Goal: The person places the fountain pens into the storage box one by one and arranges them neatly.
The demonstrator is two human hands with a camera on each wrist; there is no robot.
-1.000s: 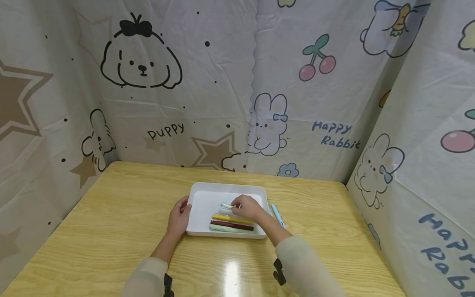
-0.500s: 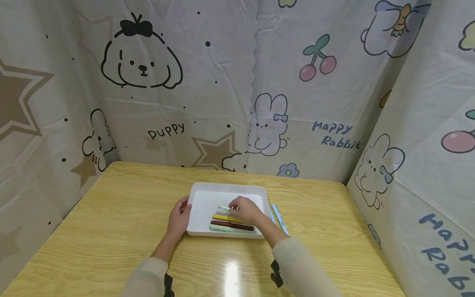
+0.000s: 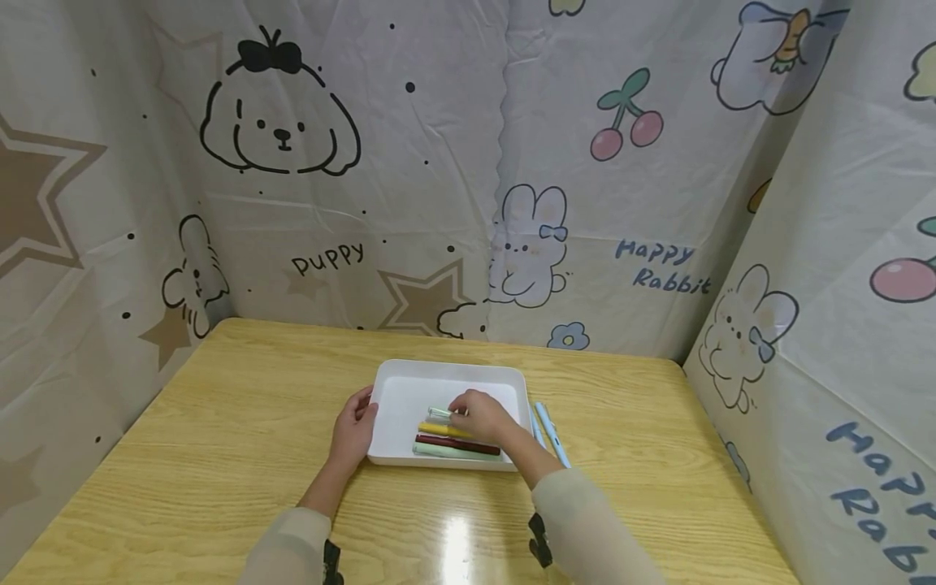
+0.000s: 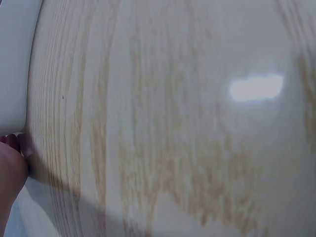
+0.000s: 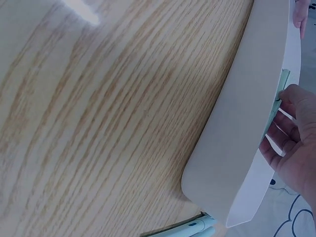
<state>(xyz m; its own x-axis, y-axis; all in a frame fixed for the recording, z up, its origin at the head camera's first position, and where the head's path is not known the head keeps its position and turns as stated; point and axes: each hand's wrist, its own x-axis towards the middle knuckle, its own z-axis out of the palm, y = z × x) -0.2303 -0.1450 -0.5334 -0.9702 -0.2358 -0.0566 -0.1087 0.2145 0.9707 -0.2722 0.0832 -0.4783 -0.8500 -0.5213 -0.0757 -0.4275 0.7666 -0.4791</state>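
In the head view a white tray [image 3: 387, 390] lies on the table. My left hand [image 3: 354, 431] grips its left side, thumb near the rim; only part of this hand shows in the left wrist view. Over the inside of the tray, my right hand [image 3: 481, 416] pinches a pale green pen [image 3: 439, 413] between thumb and fingers. The right wrist view shows the thumb against a mint pen [image 5: 284, 81]. In front of that hand lie a yellow pen [image 3: 437, 428], a dark red pen [image 3: 457, 444] and a mint green pen [image 3: 446, 451], roughly parallel.
Just right of the tray, two light blue pens [image 3: 550, 431] lie on the wooden table [image 3: 241, 439]. Printed cloth [image 3: 439, 162] hangs behind the table and along both sides.
My right hand has shifted slightly left inside the tray with the pale green pen, which has come down nearer the yellow pen. My left hand stays at the tray's left side.
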